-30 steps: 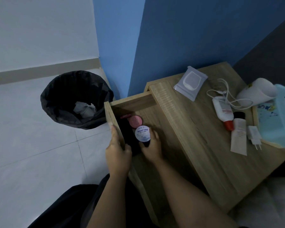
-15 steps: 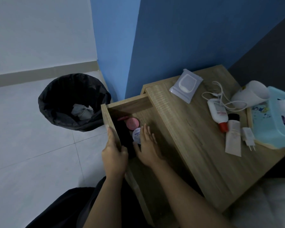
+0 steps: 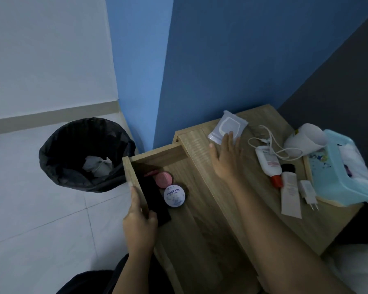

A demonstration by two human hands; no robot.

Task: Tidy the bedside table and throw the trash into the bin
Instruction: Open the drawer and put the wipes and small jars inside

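The wooden bedside table has its drawer pulled out. My left hand grips the drawer's front edge. Inside lie a white-lidded cream jar, a pink-lidded jar and a flat black item. My right hand hovers open over the tabletop, its fingertips at the wet-wipes pack. A bin with a black bag stands on the floor to the left and holds crumpled paper.
On the tabletop lie a white bottle with a red cap, a white tube with a black cap, a charger plug with its cable, a tipped white cup and a teal tissue box. Blue walls stand behind.
My right hand let go of the white-lidded jar in the drawer, lifted out and moved right and back over the tabletop to the wipes pack. The left hand stayed on the drawer edge.
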